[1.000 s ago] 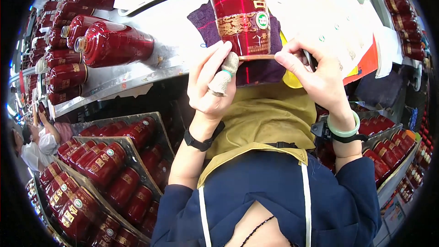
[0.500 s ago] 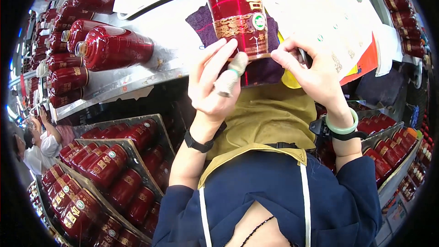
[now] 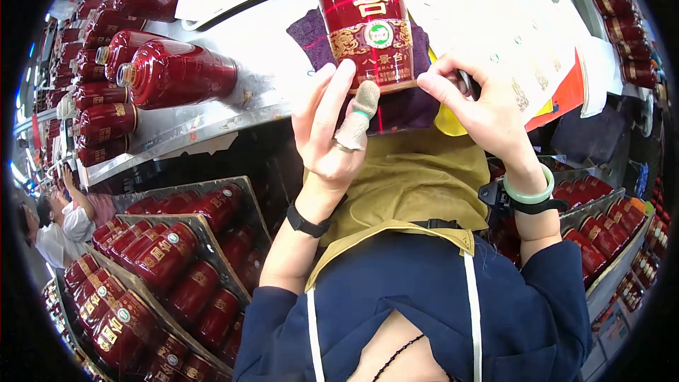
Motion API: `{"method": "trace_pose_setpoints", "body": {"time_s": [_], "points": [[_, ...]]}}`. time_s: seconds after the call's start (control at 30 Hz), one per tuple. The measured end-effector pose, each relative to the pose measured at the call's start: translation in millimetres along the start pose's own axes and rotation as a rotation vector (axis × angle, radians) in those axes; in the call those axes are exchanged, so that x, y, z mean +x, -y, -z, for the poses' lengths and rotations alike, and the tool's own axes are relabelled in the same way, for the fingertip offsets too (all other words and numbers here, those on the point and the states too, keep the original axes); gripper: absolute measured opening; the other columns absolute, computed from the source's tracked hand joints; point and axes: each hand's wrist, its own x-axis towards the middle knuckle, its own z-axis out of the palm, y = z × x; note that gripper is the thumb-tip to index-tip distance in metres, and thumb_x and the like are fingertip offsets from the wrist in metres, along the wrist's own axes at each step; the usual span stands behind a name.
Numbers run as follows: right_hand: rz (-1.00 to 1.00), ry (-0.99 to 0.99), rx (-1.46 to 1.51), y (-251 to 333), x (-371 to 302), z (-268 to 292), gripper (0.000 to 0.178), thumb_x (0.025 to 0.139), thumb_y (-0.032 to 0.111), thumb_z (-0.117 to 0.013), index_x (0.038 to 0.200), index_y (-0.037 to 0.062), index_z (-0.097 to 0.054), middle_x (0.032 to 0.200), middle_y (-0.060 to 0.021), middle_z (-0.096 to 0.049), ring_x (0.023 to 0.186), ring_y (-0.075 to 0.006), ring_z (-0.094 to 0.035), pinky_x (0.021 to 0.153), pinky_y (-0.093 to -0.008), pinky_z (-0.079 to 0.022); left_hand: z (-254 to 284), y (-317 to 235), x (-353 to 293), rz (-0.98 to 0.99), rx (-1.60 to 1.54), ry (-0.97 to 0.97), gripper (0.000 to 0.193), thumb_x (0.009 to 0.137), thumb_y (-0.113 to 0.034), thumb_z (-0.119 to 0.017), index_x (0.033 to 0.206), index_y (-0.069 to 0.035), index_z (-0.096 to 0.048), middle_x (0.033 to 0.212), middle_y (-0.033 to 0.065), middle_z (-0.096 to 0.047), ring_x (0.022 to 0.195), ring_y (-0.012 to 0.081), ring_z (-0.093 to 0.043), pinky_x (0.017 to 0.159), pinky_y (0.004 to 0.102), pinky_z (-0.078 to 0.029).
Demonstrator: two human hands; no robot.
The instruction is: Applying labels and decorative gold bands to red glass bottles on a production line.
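Note:
A glossy red glass bottle (image 3: 364,21) with gold and white lettering and a round green-and-white sticker lies on a folded purple cloth (image 3: 309,39). Its base points toward me; its neck is out of the picture. My left hand (image 3: 329,124) is at the base's left side, fingers stretched out and fingertips touching the glass. A fabric finger cot (image 3: 364,102) with a green band covers its thumb, which rests at the base edge. At the base's right corner is my right hand (image 3: 488,102), thumb and fingers curled in a pinch around something small and dark, too hidden to name.
Several red bottles (image 3: 180,74) lie on the metal table at left. Crates of bottles (image 3: 166,258) stand below at left, and another crate (image 3: 594,233) at right. Printed white sheets (image 3: 495,21) cover the table's right side. Another person (image 3: 64,223) is at far left.
The bottle has rolled about its length, so its lettering and round sticker have shifted left and face up more fully. My left fingers have moved slightly; my right hand has barely moved.

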Motion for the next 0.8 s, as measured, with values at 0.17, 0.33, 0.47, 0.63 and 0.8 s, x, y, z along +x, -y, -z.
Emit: {"method": "trace_pose_setpoints", "body": {"time_s": [0.17, 0.33, 0.47, 0.63, 0.8], "points": [[-0.011, -0.003, -0.033, -2.1, 1.7, -1.1, 0.028, 0.093, 0.036, -0.08, 0.093, 0.0085, -0.075, 0.074, 0.0014, -0.065, 0.068, -0.0079, -0.057, 0.065, -0.0277, -0.048, -0.4, -7.3, 6.0, -0.073, 0.091, 0.054, 0.035, 0.08, 0.003, -0.085, 0.113, -0.009, -0.08, 0.133, 0.0159, -0.069, 0.12, 0.0332, -0.064, 0.099, 0.0411, -0.055], [-0.065, -0.001, -0.052, -1.8, 2.3, -3.2, 0.027, 0.093, 0.035, -0.08, 0.092, 0.0083, -0.074, 0.073, 0.0017, -0.064, 0.067, -0.0075, -0.057, 0.065, -0.0271, -0.048, -0.9, -1.7, 11.2, -0.009, -0.053, 0.062, 0.026, 0.082, 0.004, -0.084, 0.107, -0.005, -0.08, 0.116, 0.0125, -0.077, 0.105, 0.0309, -0.073, 0.09, 0.0389, -0.059], [0.044, -0.016, -0.006, 0.4, -1.0, -3.1, 0.021, 0.097, 0.025, -0.078, 0.093, 0.0053, -0.072, 0.074, 0.0085, -0.053, 0.069, -0.0022, -0.044, 0.063, -0.0229, -0.035, -1.4, 2.6, 6.8, 0.053, -0.089, -0.04, 0.021, 0.082, 0.009, -0.08, 0.102, 0.003, -0.077, 0.113, 0.0153, -0.077, 0.103, 0.0349, -0.075, 0.088, 0.0419, -0.062], [-0.009, 0.005, 0.022, 1.2, -3.4, 0.6, 0.027, 0.093, 0.033, -0.08, 0.091, 0.0074, -0.073, 0.072, 0.0028, -0.062, 0.067, -0.0074, -0.055, 0.064, -0.0268, -0.046, 5.1, 2.9, 3.6, 0.029, -0.023, 0.033, 0.022, 0.082, 0.011, -0.077, 0.104, 0.005, -0.076, 0.116, 0.0178, -0.076, 0.106, 0.0354, -0.073, 0.089, 0.0425, -0.062], [-0.01, 0.005, 0.014, -0.9, -2.5, 0.7, 0.021, 0.097, 0.025, -0.077, 0.093, 0.0055, -0.07, 0.076, 0.0084, -0.052, 0.071, -0.0025, -0.044, 0.064, -0.0231, -0.036, 1.1, -4.1, 7.4, 0.009, 0.03, 0.016, 0.037, 0.079, 0.007, -0.083, 0.115, 0.002, -0.076, 0.121, 0.0174, -0.074, 0.111, 0.034, -0.07, 0.097, 0.042, -0.058]]}}
